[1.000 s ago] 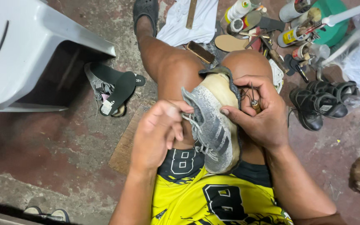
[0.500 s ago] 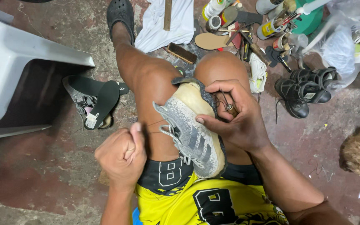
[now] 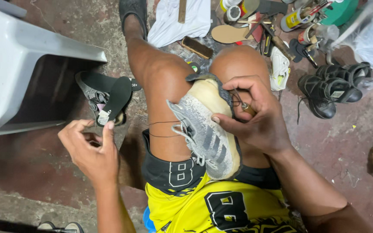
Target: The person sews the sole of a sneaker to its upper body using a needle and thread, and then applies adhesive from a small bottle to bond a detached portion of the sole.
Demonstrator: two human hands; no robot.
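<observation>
A grey knit sneaker [image 3: 203, 133] with a worn cream sole lies on its side between my knees. My right hand [image 3: 255, 116] grips its sole edge, thumb pressed on the upper, and holds a small awl-like tool against the heel. A dark thread [image 3: 162, 129] runs from the shoe leftward across my thigh to my left hand [image 3: 92, 149]. That hand is out to the left, away from the shoe, fingers pinched on the thread and pulling it taut.
A grey plastic chair [image 3: 31, 64] stands at the left, with a shoe and black insoles [image 3: 109, 97] beside it. Ahead lie a white cloth [image 3: 180, 19], a brush [image 3: 197, 46], glue tins, tools, a white shoe [image 3: 279, 69] and black shoes [image 3: 331, 88].
My left hand has left the shoe and moved out to the left and down, drawing the thread tight. My right hand has stayed on the shoe.
</observation>
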